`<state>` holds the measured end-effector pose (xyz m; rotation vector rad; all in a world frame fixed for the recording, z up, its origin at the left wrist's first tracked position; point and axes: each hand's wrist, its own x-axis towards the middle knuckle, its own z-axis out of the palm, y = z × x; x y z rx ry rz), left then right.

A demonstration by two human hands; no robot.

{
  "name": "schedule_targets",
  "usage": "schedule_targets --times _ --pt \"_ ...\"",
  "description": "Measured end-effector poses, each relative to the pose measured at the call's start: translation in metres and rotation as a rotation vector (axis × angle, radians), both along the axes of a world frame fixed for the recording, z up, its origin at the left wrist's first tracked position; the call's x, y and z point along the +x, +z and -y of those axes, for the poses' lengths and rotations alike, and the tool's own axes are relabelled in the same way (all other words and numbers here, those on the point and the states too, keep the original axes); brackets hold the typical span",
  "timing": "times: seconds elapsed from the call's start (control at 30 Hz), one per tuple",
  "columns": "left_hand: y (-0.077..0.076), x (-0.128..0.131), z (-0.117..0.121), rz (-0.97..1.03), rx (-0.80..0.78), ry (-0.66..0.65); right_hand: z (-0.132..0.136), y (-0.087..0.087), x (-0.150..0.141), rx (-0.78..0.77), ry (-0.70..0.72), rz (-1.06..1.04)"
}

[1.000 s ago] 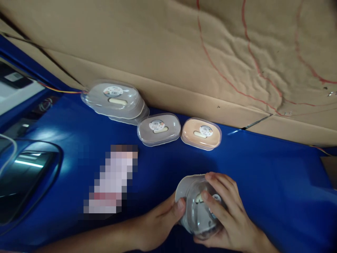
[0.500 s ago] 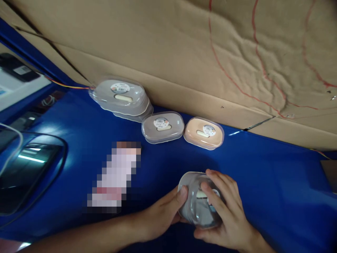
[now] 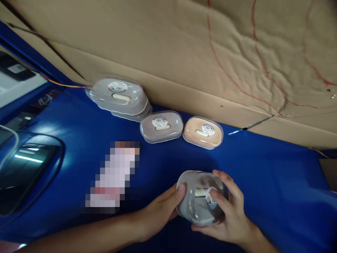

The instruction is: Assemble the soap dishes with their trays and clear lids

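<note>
Between my two hands, above the blue table, is a rounded grey plastic box (image 3: 196,207) with a clear domed lid, a pale slot-shaped piece on top and a round sticker. My left hand (image 3: 171,202) grips its left end, thumb on the near face and the other fingers hidden behind. Curled around the right end, my right hand (image 3: 231,211) has a finger lying across the sticker and the thumb at the lower edge. Beyond them on the table lie a matching grey box (image 3: 168,131) and a peach box (image 3: 214,138), side by side.
Stacked grey boxes (image 3: 98,91) stand at the back left against a brown cardboard wall (image 3: 158,42). A pixelated flat item (image 3: 113,175) lies left of my hands. Further left are a dark glossy screen-like panel (image 3: 23,172) and cables (image 3: 61,158).
My right hand has shifted its grip slightly to the right, uncovering more of the lid and sticker. My left hand still holds the left end. The view has moved slightly.
</note>
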<state>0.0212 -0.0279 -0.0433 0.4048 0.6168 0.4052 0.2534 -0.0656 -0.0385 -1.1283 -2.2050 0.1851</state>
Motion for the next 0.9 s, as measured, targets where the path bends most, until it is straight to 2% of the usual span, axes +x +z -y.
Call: schedule_targets --times 0.13,0.23,0.37,0.47,0.53,0.63,0.7,0.73,0.8,0.9 --pt "0.0 0.001 -0.004 -0.018 -0.031 0.058 -0.005 0.006 0.004 -0.028 0.099 0.106" --pt "0.004 0.001 -0.007 -0.053 -0.083 0.08 -0.006 0.009 0.007 -0.002 0.113 0.144" --pt "0.016 0.002 -0.017 -0.05 -0.168 0.086 -0.004 0.006 0.012 0.049 0.093 0.022" --pt "0.025 0.001 -0.026 -0.032 -0.191 0.097 -0.006 0.002 0.015 -0.019 0.106 -0.038" --pt "0.027 0.0 -0.031 -0.023 -0.186 0.093 -0.007 -0.001 0.017 -0.075 0.107 -0.089" --pt "0.027 -0.002 -0.034 -0.069 -0.164 0.05 -0.008 -0.002 0.021 -0.075 0.094 -0.184" --pt "0.025 -0.004 -0.035 -0.152 -0.078 0.012 -0.008 0.0 0.023 -0.053 0.075 -0.211" --pt "0.025 -0.005 -0.035 -0.218 0.015 0.004 -0.007 0.002 0.024 -0.041 0.066 -0.216" --pt "0.025 -0.008 -0.036 -0.397 0.283 0.016 -0.007 0.006 0.025 -0.023 0.047 -0.224" --pt "0.027 -0.014 -0.038 -0.642 0.646 0.101 -0.008 0.011 0.025 -0.036 0.022 -0.242"
